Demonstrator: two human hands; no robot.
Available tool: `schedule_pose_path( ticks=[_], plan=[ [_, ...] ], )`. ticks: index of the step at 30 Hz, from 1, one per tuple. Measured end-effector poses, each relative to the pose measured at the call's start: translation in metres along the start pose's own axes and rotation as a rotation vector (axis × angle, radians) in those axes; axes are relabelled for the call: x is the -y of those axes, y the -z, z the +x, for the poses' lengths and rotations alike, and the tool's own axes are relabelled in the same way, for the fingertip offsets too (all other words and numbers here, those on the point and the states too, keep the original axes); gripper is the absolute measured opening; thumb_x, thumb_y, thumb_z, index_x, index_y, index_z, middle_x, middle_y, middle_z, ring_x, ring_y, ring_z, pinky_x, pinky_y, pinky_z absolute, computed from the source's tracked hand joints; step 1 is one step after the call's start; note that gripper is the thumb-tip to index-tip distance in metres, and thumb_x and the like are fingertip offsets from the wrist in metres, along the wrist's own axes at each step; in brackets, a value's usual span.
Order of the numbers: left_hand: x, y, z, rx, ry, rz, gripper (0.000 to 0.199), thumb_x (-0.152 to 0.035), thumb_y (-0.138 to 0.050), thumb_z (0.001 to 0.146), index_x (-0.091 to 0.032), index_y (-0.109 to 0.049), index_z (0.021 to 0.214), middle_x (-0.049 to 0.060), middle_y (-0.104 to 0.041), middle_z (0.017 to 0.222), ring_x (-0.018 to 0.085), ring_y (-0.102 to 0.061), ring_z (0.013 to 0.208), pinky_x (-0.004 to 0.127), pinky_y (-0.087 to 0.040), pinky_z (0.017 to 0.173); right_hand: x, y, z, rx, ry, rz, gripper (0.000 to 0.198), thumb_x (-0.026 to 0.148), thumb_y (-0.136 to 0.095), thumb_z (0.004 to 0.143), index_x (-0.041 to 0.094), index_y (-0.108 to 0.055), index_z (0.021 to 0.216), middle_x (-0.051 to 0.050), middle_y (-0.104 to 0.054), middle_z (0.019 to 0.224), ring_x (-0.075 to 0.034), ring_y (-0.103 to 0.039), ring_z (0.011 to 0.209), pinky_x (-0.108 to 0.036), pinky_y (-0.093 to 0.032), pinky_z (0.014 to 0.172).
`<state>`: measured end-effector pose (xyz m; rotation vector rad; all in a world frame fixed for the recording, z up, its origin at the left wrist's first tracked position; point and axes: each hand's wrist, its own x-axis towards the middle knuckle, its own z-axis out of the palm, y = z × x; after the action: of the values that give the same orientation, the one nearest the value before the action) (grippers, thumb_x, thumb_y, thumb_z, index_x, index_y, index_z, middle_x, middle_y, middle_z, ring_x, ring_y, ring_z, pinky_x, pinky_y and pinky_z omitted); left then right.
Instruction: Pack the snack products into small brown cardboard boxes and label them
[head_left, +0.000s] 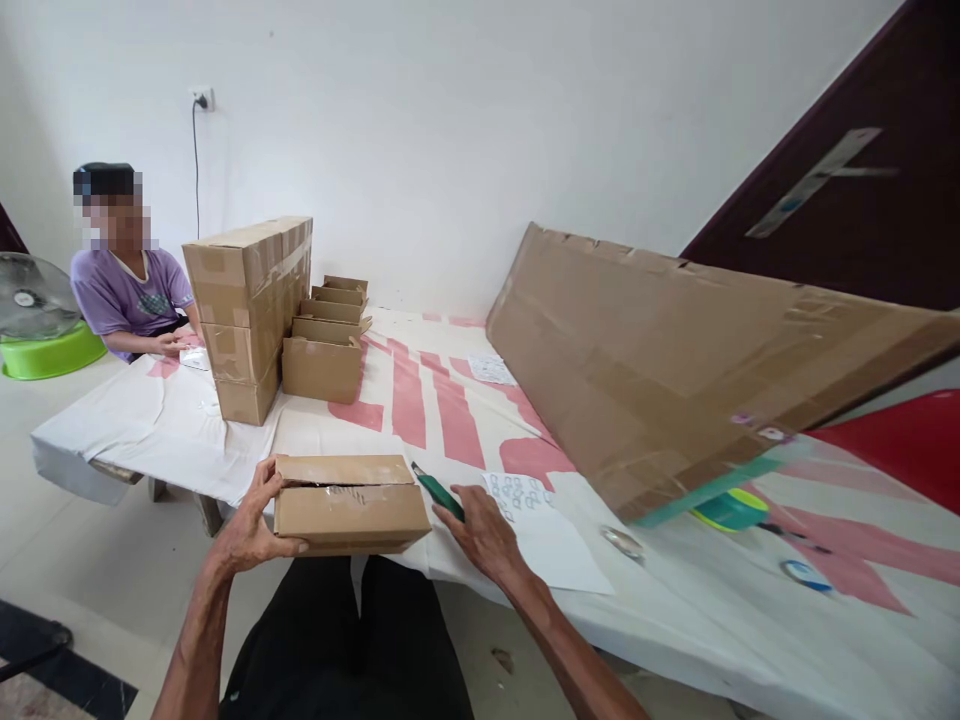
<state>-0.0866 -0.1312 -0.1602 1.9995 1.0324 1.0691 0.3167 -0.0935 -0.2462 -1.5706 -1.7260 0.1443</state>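
A small brown cardboard box [351, 515] is at the near edge of the table, its top seam torn and slightly parted. My left hand [259, 520] grips the box by its left end, thumb on the near side and fingers at the back corner. In my right hand [480, 525] is a green utility knife [441, 494], its tip pointing up and left, just off the right end of the box. A white sheet of paper [555, 545] with pen drawings lies beneath and beside that hand.
Taped boxes [244, 320] are stacked at the left, beside a row of open boxes [322, 368]. A large cardboard sheet [675, 380] leans at the right. Tape rolls [622, 543] and a green-yellow round item [729, 510] lie nearby. A person in a purple shirt [131, 285] sits far left.
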Motion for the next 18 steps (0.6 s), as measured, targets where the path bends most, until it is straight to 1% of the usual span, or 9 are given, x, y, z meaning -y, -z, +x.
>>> schedule_pose_path(
  ticks=[2, 4, 6, 8, 11, 12, 13, 15, 18],
  plan=[
    [0.002, -0.001, -0.001, -0.009, -0.012, -0.008, 0.088, -0.046, -0.094, 0.072, -0.028, -0.056, 0.149, 0.014, -0.031, 0.163, 0.039, -0.028, 0.157, 0.054, -0.028, 0.13, -0.016, -0.011, -0.004, 0.023, 0.025, -0.1, 0.039, 0.06, -0.053, 0.093, 0.023, -0.065, 0.097, -0.011, -0.066, 0.092, -0.031, -0.061, 0.09, -0.044, -0.051, 0.083],
    [0.004, -0.001, -0.001, -0.011, -0.018, -0.002, 0.089, -0.045, -0.095, 0.071, -0.029, -0.056, 0.15, 0.014, -0.032, 0.163, 0.039, -0.029, 0.157, 0.054, -0.028, 0.13, -0.021, -0.018, -0.005, 0.033, 0.028, -0.147, 0.027, 0.049, -0.054, 0.092, 0.024, -0.065, 0.094, -0.01, -0.066, 0.09, -0.03, -0.06, 0.089, -0.042, -0.049, 0.08],
    [0.005, -0.001, -0.002, -0.011, -0.023, 0.01, 0.09, -0.043, -0.094, 0.071, -0.03, -0.054, 0.151, 0.014, -0.032, 0.163, 0.039, -0.029, 0.157, 0.055, -0.028, 0.129, -0.019, -0.019, -0.001, 0.047, 0.024, -0.162, 0.022, 0.041, -0.052, 0.091, 0.024, -0.065, 0.09, -0.01, -0.065, 0.089, -0.029, -0.06, 0.086, -0.04, -0.048, 0.077],
    [0.007, -0.001, -0.002, -0.012, -0.043, 0.012, 0.092, -0.041, -0.094, 0.073, -0.032, -0.051, 0.154, 0.013, -0.031, 0.164, 0.039, -0.028, 0.157, 0.056, -0.028, 0.129, -0.01, -0.009, 0.008, 0.036, -0.006, -0.14, 0.024, 0.039, -0.048, 0.092, 0.024, -0.066, 0.09, -0.009, -0.065, 0.088, -0.027, -0.061, 0.083, -0.038, -0.048, 0.074],
    [0.009, -0.001, -0.003, -0.007, -0.084, 0.002, 0.094, -0.038, -0.092, 0.075, -0.036, -0.046, 0.157, 0.012, -0.03, 0.166, 0.037, -0.027, 0.159, 0.057, -0.029, 0.129, 0.018, 0.028, 0.026, -0.038, -0.064, 0.006, 0.035, 0.048, -0.043, 0.097, 0.024, -0.068, 0.094, -0.007, -0.068, 0.087, -0.026, -0.062, 0.079, -0.036, -0.049, 0.07],
    [0.009, -0.001, -0.003, -0.006, -0.092, -0.001, 0.094, -0.038, -0.092, 0.075, -0.036, -0.046, 0.157, 0.012, -0.029, 0.166, 0.037, -0.027, 0.159, 0.057, -0.03, 0.128, 0.031, 0.044, 0.033, -0.028, -0.041, 0.085, 0.038, 0.051, -0.043, 0.098, 0.023, -0.069, 0.096, -0.006, -0.069, 0.085, -0.025, -0.063, 0.078, -0.036, -0.05, 0.07],
    [0.009, -0.001, -0.003, -0.004, -0.091, -0.002, 0.094, -0.038, -0.092, 0.075, -0.036, -0.046, 0.157, 0.012, -0.029, 0.167, 0.038, -0.027, 0.159, 0.057, -0.03, 0.128, 0.047, 0.061, 0.039, 0.009, -0.008, 0.152, 0.039, 0.053, -0.045, 0.099, 0.023, -0.071, 0.098, -0.006, -0.071, 0.087, -0.025, -0.064, 0.079, -0.036, -0.051, 0.071],
    [0.007, 0.0, -0.002, -0.004, -0.067, 0.005, 0.093, -0.038, -0.093, 0.074, -0.034, -0.049, 0.156, 0.012, -0.031, 0.166, 0.039, -0.029, 0.158, 0.055, -0.031, 0.128, 0.081, 0.093, 0.05, 0.173, 0.091, 0.233, 0.038, 0.053, -0.051, 0.101, 0.023, -0.074, 0.097, -0.004, -0.073, 0.086, -0.023, -0.065, 0.077, -0.033, -0.051, 0.069],
    [0.003, 0.0, -0.001, -0.005, -0.042, 0.011, 0.091, -0.038, -0.094, 0.072, -0.032, -0.053, 0.153, 0.013, -0.034, 0.164, 0.039, -0.032, 0.157, 0.053, -0.033, 0.128, 0.128, 0.123, 0.062, 0.348, 0.264, 0.251, 0.034, 0.051, -0.058, 0.1, 0.024, -0.078, 0.094, -0.003, -0.075, 0.084, -0.021, -0.065, 0.074, -0.032, -0.051, 0.068]
  ],
)
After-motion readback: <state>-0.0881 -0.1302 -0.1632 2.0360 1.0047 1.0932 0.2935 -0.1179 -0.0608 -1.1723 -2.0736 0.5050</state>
